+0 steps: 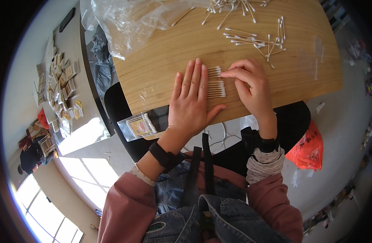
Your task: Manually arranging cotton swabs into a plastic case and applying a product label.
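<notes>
My left hand (pixel 188 95) lies flat on the wooden table (pixel 145 81), fingers stretched out and pressing down on a row of cotton swabs (pixel 216 89). Their white tips stick out to the right of the hand in two groups with a small gap between; the rest of the sticks is hidden under it. My right hand (pixel 250 83) is bent over the tips, its index fingertip touching the upper group. The thumb stands apart from the index finger, and I see nothing gripped between them. Loose cotton swabs (pixel 254 39) lie scattered farther off to the right.
A crumpled clear plastic bag (pixel 121 24) covers the far left of the table. At the near left edge is a clear packet of cotton swabs (pixel 140 125). Clear plastic pieces (pixel 316 60) lie at the right. A red bag (pixel 308 148) sits below the table; packets (pixel 62 83) pile up on another table.
</notes>
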